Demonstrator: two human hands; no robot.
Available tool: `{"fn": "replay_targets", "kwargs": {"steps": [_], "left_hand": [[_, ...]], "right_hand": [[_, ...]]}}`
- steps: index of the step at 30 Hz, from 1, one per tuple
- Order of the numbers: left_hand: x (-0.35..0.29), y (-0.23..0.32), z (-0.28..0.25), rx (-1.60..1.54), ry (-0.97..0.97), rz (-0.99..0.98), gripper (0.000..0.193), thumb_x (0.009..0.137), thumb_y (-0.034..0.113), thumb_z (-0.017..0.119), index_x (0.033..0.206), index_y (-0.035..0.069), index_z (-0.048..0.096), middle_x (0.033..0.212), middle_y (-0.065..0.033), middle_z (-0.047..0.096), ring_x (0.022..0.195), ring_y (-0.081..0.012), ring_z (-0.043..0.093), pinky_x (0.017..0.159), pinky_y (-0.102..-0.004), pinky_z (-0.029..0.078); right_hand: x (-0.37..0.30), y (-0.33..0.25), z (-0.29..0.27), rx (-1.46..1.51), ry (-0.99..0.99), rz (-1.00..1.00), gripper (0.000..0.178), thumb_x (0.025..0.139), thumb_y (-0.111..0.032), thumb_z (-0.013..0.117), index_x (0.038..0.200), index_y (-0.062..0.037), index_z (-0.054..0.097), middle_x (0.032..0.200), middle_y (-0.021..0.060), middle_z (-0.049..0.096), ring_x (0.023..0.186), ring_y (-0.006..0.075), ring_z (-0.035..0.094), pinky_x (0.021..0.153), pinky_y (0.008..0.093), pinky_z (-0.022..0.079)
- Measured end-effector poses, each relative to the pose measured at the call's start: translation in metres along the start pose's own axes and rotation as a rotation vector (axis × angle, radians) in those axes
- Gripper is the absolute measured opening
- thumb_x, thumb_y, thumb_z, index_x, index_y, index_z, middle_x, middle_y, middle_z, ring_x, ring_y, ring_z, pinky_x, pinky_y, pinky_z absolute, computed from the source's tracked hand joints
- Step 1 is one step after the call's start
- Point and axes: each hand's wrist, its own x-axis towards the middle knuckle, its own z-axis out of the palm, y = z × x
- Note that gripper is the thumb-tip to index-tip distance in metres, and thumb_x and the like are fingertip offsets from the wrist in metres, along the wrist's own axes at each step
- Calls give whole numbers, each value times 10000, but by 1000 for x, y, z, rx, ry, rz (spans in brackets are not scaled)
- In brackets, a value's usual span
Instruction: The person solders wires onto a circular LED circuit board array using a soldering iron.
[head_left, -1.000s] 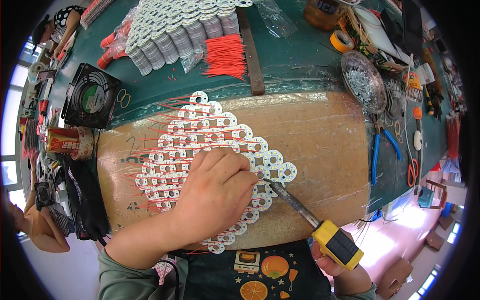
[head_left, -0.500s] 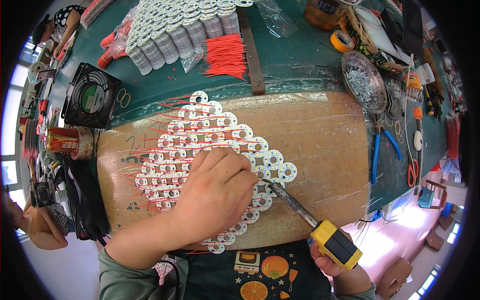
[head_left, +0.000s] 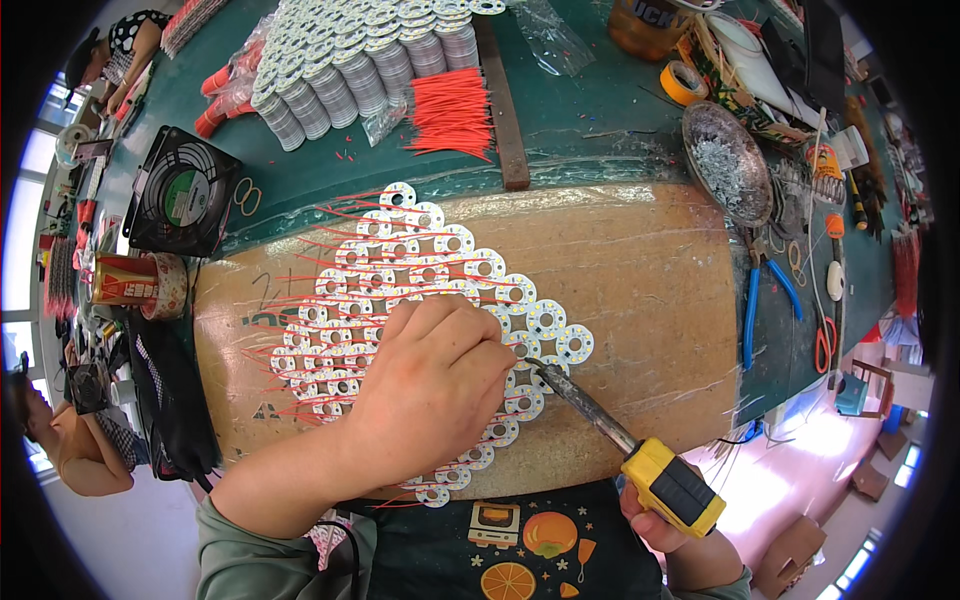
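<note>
Rows of white ring-shaped LED boards overlap across the brown work board, many with thin red wires trailing off to the left. My left hand lies over the middle of them, thumb and fingers pinched together at the right side of the group. Whatever is in that pinch is hidden by the fingers. In my right hand is a soldering iron with a yellow and black handle, gripped from below. Its dark tip touches or nearly touches a ring board beside my left fingertips.
Stacked ring boards and a bundle of red wires lie at the back. A black fan and tape roll stand left. A metal dish, blue-handled pliers and red scissors are right. Another person sits far left.
My hands and the soldering iron hold nearly the same place. At the far left, the other person's head and body have shifted slightly.
</note>
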Motion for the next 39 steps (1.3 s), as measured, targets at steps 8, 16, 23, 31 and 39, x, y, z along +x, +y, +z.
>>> {"fn": "replay_targets", "kwargs": {"steps": [8,16,23,31,39], "left_hand": [[0,0,-1,2,8,5,173,729,19,768,883,79,716,970,-56,650,939,-271,630,838,-405,493],[1,0,-2,-1,9,8,180,732,21,768,893,80,713,970,-57,647,931,-269,629,835,-402,492],[1,0,-2,8,-14,24,238,745,40,771,978,73,737,964,-56,636,929,-262,628,823,-395,493],[-2,-3,-1,130,-5,122,266,738,68,799,1000,83,751,968,-35,635,935,-232,636,790,-367,490],[-1,-3,-1,182,-8,157,258,740,66,803,992,81,747,968,-33,637,932,-229,636,781,-363,488]], "right_hand": [[-8,5,-7,-52,-31,-5,317,839,-432,773,741,-172,621,668,11,592,563,238,610,506,350,449],[-1,-5,-7,-118,-13,45,325,854,-451,756,743,-177,621,686,7,597,569,231,613,504,344,446],[2,-6,-6,-153,-24,44,321,867,-450,735,754,-174,617,704,13,583,576,241,594,503,352,436],[4,-4,-7,-135,-52,57,327,877,-440,742,783,-146,632,713,25,595,580,251,602,506,359,444],[5,-5,-8,-157,-25,2,347,864,-408,758,990,-88,715,782,50,656,610,264,642,531,359,489]]}}
